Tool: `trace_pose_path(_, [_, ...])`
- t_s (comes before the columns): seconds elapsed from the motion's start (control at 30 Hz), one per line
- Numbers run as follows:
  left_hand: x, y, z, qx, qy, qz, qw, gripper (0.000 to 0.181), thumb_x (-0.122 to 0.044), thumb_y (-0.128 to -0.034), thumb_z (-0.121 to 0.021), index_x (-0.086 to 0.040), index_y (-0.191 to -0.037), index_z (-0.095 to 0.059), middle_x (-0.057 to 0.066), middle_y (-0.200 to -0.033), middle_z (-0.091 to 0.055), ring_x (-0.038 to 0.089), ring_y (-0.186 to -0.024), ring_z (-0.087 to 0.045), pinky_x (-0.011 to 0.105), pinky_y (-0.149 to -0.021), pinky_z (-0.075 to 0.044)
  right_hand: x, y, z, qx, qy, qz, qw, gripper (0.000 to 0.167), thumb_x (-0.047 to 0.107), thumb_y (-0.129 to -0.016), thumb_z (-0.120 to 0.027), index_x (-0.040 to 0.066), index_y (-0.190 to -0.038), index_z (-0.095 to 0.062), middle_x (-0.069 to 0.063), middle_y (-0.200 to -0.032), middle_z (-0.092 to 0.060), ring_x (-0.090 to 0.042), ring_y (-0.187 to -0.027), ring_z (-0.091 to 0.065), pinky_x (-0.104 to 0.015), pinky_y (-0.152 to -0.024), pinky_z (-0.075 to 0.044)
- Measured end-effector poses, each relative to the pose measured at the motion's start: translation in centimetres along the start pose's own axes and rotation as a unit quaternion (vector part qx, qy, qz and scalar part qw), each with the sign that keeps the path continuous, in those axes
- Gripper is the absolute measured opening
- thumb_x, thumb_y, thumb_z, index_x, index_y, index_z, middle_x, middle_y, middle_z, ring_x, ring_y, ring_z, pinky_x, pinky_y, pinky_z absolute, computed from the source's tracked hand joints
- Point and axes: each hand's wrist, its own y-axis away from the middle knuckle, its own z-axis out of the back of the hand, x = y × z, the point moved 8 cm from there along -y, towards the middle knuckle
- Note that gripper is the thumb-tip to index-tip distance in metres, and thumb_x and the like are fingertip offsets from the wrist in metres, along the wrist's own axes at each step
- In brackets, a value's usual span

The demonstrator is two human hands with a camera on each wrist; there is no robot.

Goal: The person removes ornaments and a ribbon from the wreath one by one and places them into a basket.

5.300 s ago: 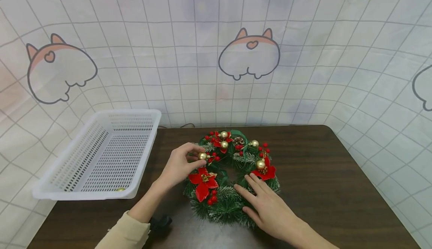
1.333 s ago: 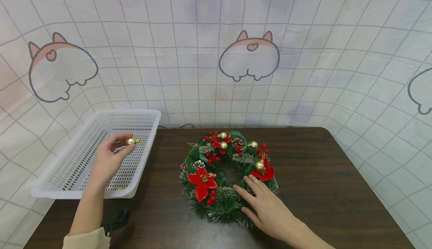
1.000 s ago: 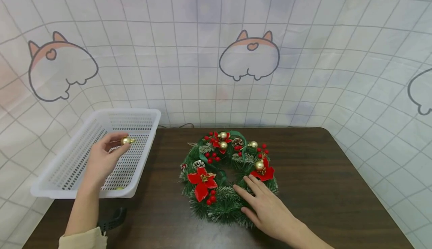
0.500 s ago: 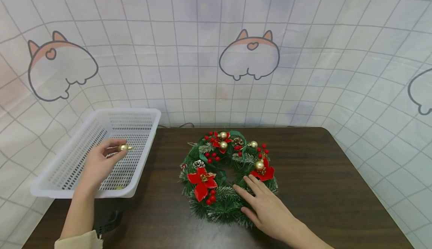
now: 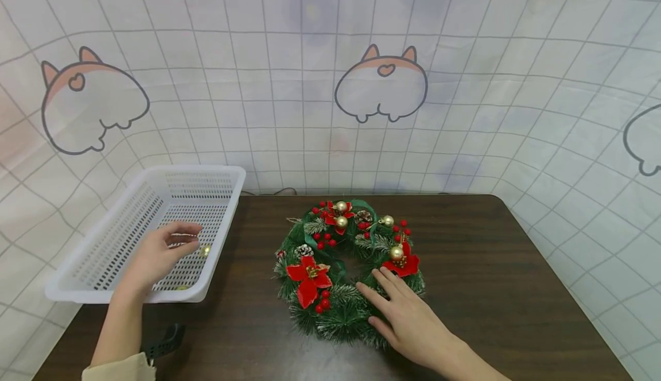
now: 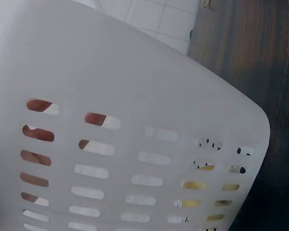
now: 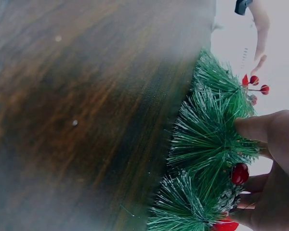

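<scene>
Over the white basket [image 5: 219, 243], the left hand [image 5: 157, 255] has its thumb and fingers parted with nothing between them. Just right of its fingertips a small gold ball [image 5: 206, 251] is inside the basket. Another gold piece [image 5: 182, 287] lies by the basket's near wall. The right hand [image 5: 410, 321] rests with spread fingers on the right front of the green wreath [image 5: 346, 321], which bears red flowers, berries, pinecones and gold balls. In the right wrist view, that hand [image 7: 274, 163] touches the green needles [image 7: 207, 134]. The basket wall [image 6: 111, 62] hides most of the left hand in the left wrist view.
The dark wooden table [image 5: 496, 278] extends right of the wreath. A black wrist strap [image 5: 167, 341] shows beside the left wrist. Behind the table hangs a white gridded curtain [image 5: 289, 71], with a thin cable [image 5: 286, 190] at the table's back edge.
The left hand carried a gold ball from the wreath's left side to the basket and has let it go there. The right hand has stayed on the wreath.
</scene>
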Motion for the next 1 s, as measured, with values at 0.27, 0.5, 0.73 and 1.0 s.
trace_pose_path(0.27, [0.3, 0.1, -0.2, 0.01, -0.006, 0.006, 0.9999, 0.037, -0.023, -0.1018, -0.068, -0.003, -0.133, -0.062, 0.021, -0.13, -0.064, 0.039, -0.118, -0.06, 0.022, -0.083, -0.048, 0.0, 0.0, -0.1, 0.002, 0.003, 0.002, 1.0, 0.06, 0.03, -0.099, -0.071, 0.014, -0.153, -0.05, -0.025, -0.156, -0.04, -0.045, -0.146, -0.034, -0.058, -0.11, -0.039])
trace_pose_path(0.5, [0.1, 0.1, -0.4, 0.009, -0.008, 0.009, 0.9999, 0.041, -0.028, -0.102, -0.067, -0.003, -0.133, -0.063, 0.02, -0.13, -0.064, 0.04, -0.118, -0.06, 0.034, -0.088, -0.049, 0.2, 0.0, 0.0, -0.012, 0.003, 0.021, 0.9997, 0.061, 0.018, -0.092, -0.079, 0.013, -0.148, -0.056, -0.026, -0.153, -0.045, -0.046, -0.142, -0.038, -0.059, -0.106, -0.043])
trace_pose_path(0.73, [-0.3, 0.0, -0.6, 0.014, 0.002, 0.008, 0.9999, 0.042, -0.031, -0.1031, -0.065, -0.002, -0.134, -0.062, 0.018, -0.132, -0.063, 0.037, -0.118, -0.06, 0.033, -0.088, -0.05, 0.2, -0.1, 0.1, -0.002, 0.006, 0.036, 0.9993, 0.062, 0.007, -0.088, -0.081, 0.011, -0.145, -0.058, -0.026, -0.151, -0.047, -0.047, -0.14, -0.041, -0.058, -0.102, -0.048])
trace_pose_path(1.0, [-1.0, -0.1, -0.7, 0.013, 0.007, -0.014, 0.9998, 0.041, -0.028, -0.1041, -0.064, 0.0, -0.134, -0.061, 0.019, -0.131, -0.063, 0.034, -0.117, -0.059, 0.023, -0.086, -0.05, -1.1, -0.4, 0.3, 0.011, -0.033, 0.052, 0.9981, 0.057, -0.011, -0.086, -0.075, 0.011, -0.138, -0.061, -0.021, -0.151, -0.047, -0.043, -0.145, -0.036, -0.059, -0.11, -0.038])
